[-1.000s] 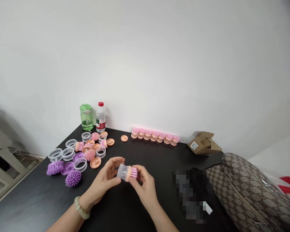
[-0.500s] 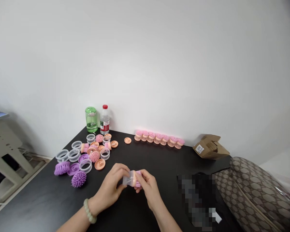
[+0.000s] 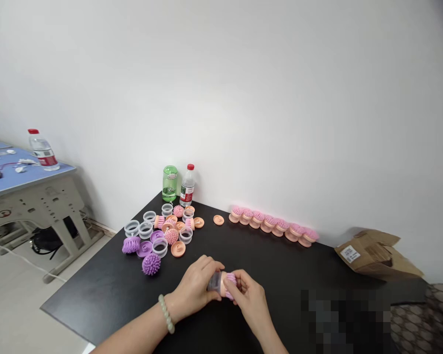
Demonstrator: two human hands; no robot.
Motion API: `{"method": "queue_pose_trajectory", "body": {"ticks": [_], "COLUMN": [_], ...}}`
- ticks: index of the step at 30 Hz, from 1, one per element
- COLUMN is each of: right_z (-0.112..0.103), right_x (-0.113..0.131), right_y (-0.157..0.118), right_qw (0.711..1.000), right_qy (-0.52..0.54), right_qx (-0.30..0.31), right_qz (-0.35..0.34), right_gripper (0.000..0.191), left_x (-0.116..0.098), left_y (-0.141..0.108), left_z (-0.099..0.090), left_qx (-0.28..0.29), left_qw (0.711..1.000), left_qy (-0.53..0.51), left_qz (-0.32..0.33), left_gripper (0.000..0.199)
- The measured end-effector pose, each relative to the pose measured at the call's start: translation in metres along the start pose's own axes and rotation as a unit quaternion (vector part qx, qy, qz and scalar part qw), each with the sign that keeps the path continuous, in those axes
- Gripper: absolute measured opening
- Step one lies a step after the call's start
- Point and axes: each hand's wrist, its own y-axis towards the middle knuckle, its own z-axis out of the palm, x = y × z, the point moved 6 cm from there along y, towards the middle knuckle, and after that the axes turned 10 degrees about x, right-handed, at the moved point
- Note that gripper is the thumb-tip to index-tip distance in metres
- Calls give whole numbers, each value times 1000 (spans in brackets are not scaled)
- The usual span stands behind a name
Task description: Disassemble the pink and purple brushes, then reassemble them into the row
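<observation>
Clear plastic and peach brush is held on its side between both hands, with its pink bristles turned to the right. The left hand is curled closed around the clear end, and the right hand is closed over the bristle end. A beaded bracelet is worn on the left wrist. Both hands are seen over a black table. A blurred dark object is placed to the right, beside a patterned bag. Purple spiked brush heads, clear rings and peach discs are scattered in a loose group further back. A row of pink brushes is lined up along the white wall, with a cardboard box set to its right. A green bottle and a water bottle are stood in the table's far corner. A blue desk is seen beyond, on the left.
</observation>
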Motion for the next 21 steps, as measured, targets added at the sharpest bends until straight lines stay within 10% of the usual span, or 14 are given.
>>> {"method": "queue_pose_trajectory", "body": {"ticks": [10,21], "right_z": [1,15], "right_x": [-11,8], "right_y": [14,132], "right_qw": [998,965], "right_qy": [42,-245], "right_qx": [-35,-61], "right_qz": [-40,-77], "right_gripper": [53,64], "left_x": [0,36], "left_y": [-1,-1], "left_z": [0,-20], "left_qx": [3,-146], "left_qw": [997,958], "left_qy": [-16,-211], "left_qz": [-81,-130], "left_gripper": [44,45]}}
